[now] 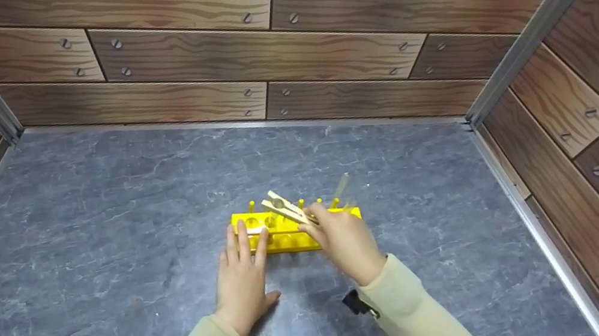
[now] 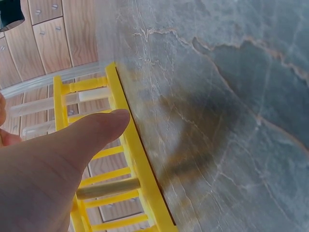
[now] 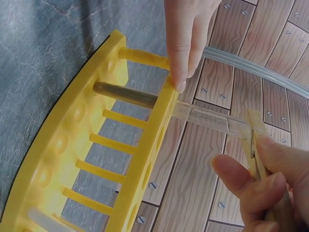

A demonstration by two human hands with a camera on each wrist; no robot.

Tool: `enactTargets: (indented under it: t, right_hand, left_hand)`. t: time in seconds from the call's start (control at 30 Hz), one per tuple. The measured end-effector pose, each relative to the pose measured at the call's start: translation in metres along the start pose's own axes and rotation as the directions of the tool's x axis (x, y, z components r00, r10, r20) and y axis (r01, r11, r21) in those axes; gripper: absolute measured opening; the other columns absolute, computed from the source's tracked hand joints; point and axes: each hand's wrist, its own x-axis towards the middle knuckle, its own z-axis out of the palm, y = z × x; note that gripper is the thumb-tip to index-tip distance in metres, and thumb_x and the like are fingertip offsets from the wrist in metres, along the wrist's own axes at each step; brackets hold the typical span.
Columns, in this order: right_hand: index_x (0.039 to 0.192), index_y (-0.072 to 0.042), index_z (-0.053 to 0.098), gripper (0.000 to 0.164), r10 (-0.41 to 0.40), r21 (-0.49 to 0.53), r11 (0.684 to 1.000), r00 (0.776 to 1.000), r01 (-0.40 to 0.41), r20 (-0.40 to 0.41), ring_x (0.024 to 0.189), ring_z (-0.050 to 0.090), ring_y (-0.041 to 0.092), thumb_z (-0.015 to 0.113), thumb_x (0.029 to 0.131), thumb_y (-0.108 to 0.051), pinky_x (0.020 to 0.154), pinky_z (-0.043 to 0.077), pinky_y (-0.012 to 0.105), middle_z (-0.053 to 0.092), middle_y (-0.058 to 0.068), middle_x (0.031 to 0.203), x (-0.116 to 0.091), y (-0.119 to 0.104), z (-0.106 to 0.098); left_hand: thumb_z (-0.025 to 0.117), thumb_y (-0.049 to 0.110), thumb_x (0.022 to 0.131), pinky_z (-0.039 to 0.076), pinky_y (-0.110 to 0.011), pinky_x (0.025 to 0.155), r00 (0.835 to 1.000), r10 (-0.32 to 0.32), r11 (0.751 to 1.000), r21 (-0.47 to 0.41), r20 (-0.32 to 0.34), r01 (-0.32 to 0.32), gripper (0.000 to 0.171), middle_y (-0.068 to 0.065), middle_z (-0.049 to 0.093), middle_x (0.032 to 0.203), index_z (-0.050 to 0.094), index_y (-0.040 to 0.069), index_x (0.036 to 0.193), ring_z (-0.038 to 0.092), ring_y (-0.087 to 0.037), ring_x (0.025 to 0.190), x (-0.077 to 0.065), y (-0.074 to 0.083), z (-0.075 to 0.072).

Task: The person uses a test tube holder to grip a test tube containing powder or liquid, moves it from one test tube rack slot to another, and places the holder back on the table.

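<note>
A yellow test tube rack (image 1: 294, 243) stands on the grey marbled surface. Straight fingers of my left hand (image 1: 241, 284) rest on its top bar near the left end; in the left wrist view the thumb (image 2: 104, 128) lies across the rack's near side. My right hand (image 1: 345, 242) grips a wooden test tube clamp (image 1: 285, 205). In the right wrist view, the clamp's jaws are around the upper part of a glass test tube (image 3: 207, 118), which stands in a rack hole with brownish contents (image 3: 123, 93) at its lower end. Another tube, with white contents (image 3: 41, 218), is at the opposite end.
Plank-patterned walls (image 1: 186, 71) with metal corner strips (image 1: 531, 26) enclose the surface at the back and sides. Thin yellow pegs (image 1: 252, 206) rise along the rack's back. A clear tube (image 1: 341, 185) sticks up at its right end.
</note>
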Motion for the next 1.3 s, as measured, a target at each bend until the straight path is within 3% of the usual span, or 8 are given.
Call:
enactTargets:
  t: [0.23,0.83,1.07,1.3]
  right_hand:
    - [0.102,-0.008,0.06,0.023,-0.005,0.021,1.0,1.0,0.005,0.005,0.049,0.045,0.009,0.062,0.09,-0.027,0.045,0.039,0.023,0.064,0.003,0.069,0.0005,-0.0016,-0.0036]
    - [0.1,-0.008,0.06,0.021,-0.013,0.02,1.0,1.0,0.013,-0.019,0.048,0.046,0.009,0.061,0.09,-0.027,0.045,0.041,0.024,0.064,0.002,0.069,0.0015,-0.0011,-0.0048]
    - [0.106,-0.01,0.063,0.023,-0.002,0.036,0.999,0.999,0.003,-0.036,0.06,0.059,0.015,0.061,0.09,-0.026,0.053,0.05,0.031,0.069,0.004,0.084,0.0016,-0.0011,-0.0062]
    - [0.108,-0.009,0.063,0.024,-0.012,0.031,0.999,0.999,0.014,-0.053,0.066,0.064,0.018,0.061,0.09,-0.025,0.056,0.052,0.034,0.07,0.006,0.089,0.0012,-0.0005,-0.0063]
  left_hand:
    - [0.061,0.076,0.064,0.038,-0.045,0.099,1.0,-0.001,1.0,0.016,-0.007,0.002,0.113,-0.032,0.016,0.147,0.024,0.011,0.149,0.02,-0.047,0.133,0.0004,-0.0004,0.0015]
    - [0.061,0.076,0.065,0.039,-0.046,0.099,1.0,0.004,1.0,0.003,-0.011,-0.004,0.113,-0.033,0.015,0.147,0.024,0.01,0.148,0.021,-0.048,0.133,0.0008,0.0004,0.0009]
    - [0.061,0.076,0.065,0.039,-0.046,0.099,1.0,0.003,1.0,0.01,-0.007,-0.003,0.113,-0.033,0.015,0.147,0.023,0.01,0.149,0.02,-0.047,0.133,0.0001,-0.0004,-0.0003]
    - [0.06,0.076,0.066,0.039,-0.045,0.099,1.0,0.005,1.0,0.026,-0.002,-0.004,0.113,-0.033,0.015,0.147,0.022,0.011,0.149,0.02,-0.047,0.134,-0.0008,-0.001,0.0]
